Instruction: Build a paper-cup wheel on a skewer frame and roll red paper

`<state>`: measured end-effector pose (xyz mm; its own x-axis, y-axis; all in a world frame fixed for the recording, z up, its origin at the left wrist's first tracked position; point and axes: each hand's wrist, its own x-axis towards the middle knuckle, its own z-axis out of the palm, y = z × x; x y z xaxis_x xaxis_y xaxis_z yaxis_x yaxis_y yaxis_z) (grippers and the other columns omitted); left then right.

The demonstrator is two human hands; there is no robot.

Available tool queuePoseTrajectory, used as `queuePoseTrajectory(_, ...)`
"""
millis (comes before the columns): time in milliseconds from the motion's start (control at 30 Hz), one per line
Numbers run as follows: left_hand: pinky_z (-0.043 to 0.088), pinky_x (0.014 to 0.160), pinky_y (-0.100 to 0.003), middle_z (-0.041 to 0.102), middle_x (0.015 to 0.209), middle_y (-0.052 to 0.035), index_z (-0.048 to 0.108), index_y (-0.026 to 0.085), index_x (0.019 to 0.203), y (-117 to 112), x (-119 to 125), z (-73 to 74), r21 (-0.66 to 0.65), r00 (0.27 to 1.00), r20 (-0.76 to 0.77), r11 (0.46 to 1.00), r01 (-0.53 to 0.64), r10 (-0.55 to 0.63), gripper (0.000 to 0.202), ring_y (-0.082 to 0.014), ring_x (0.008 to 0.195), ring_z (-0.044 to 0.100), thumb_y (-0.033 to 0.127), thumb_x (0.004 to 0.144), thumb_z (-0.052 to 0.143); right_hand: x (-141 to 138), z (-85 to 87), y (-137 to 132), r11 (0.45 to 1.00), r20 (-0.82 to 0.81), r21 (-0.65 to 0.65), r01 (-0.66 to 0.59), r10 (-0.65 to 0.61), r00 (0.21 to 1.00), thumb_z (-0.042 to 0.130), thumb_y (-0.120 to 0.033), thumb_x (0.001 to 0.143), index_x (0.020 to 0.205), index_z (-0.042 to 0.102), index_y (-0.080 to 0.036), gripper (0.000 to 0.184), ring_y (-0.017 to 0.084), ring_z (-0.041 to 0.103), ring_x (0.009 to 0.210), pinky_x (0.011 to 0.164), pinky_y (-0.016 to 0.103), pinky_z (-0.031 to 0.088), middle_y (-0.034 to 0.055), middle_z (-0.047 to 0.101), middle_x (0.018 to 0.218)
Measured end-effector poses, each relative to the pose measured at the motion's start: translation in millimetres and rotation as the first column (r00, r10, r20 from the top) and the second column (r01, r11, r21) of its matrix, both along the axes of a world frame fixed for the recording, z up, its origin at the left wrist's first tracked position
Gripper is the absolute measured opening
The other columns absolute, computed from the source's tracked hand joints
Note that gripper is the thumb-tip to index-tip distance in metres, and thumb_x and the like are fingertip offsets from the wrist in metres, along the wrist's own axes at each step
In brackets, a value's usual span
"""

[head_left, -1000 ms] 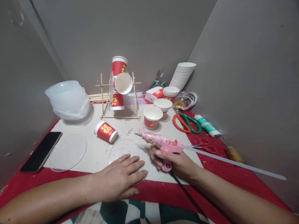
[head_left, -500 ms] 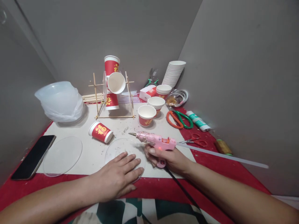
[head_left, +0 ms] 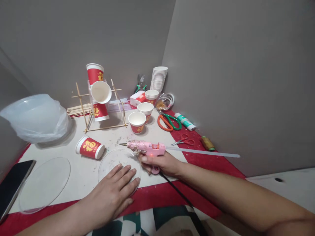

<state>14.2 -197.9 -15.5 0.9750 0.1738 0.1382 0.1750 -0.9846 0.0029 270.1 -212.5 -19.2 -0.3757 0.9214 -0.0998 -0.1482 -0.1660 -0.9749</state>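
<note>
My left hand (head_left: 112, 193) lies flat, fingers spread, on a clear round plastic disc (head_left: 112, 160) near the front of the white board (head_left: 81, 170). Just to its right, my right hand (head_left: 159, 164) is wrapped round the grip of a pink hot glue gun (head_left: 145, 147). The gun's metal nozzle points left above the disc's far edge, and a long clear glue stick (head_left: 204, 152) juts out behind it to the right. A red paper cup (head_left: 90, 147) lies on its side left of the nozzle.
A second clear disc (head_left: 44, 183) and a black phone (head_left: 12, 185) lie at the left. A stick frame with red cups (head_left: 98, 95) stands behind, beside a plastic bag (head_left: 34, 118). Cups (head_left: 137, 122), scissors (head_left: 169, 122), a glue tube (head_left: 185, 122) and stacked white cups (head_left: 158, 78) crowd the back right.
The view has swung to the right, so everything sits further left in the picture. Both hands keep their hold and place on the disc and the glue gun.
</note>
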Motion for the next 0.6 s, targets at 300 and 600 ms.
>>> queuePoseTrajectory(300, 0.055, 0.105, -0.056, 0.060, 0.148, -0.0145, 0.055, 0.014, 0.143, 3.5, 0.0, -4.6, 0.093, 0.999, 0.025, 0.995, 0.037, -0.039, 0.044, -0.0349, 0.136, 0.058, 0.027, 0.101, 0.052, 0.1, 1.7, 2.1, 0.999, 0.062, -0.043, 0.015, -0.012, 0.998, 0.073, -0.057, 0.080, 0.081, 0.064, -0.015, 0.044, 0.005, 0.045, 0.044, 0.041, 0.017, 0.032, -0.0056, 0.055, 0.054)
queuePoseTrajectory(600, 0.052, 0.110, -0.055, 0.059, 0.149, -0.0141, 0.055, 0.014, 0.145, 3.9, -0.1, -4.7, 0.057, 0.999, 0.019, 0.998, 0.029, -0.030, 0.043, -0.0333, 0.137, 0.057, 0.024, 0.103, 0.049, 0.5, 0.4, 3.6, 1.000, 0.024, -0.002, -0.024, 0.024, 0.999, 0.070, -0.054, 0.085, 0.124, 0.066, -0.017, 0.054, 0.005, 0.044, 0.042, 0.040, 0.016, 0.032, -0.0082, 0.054, 0.056)
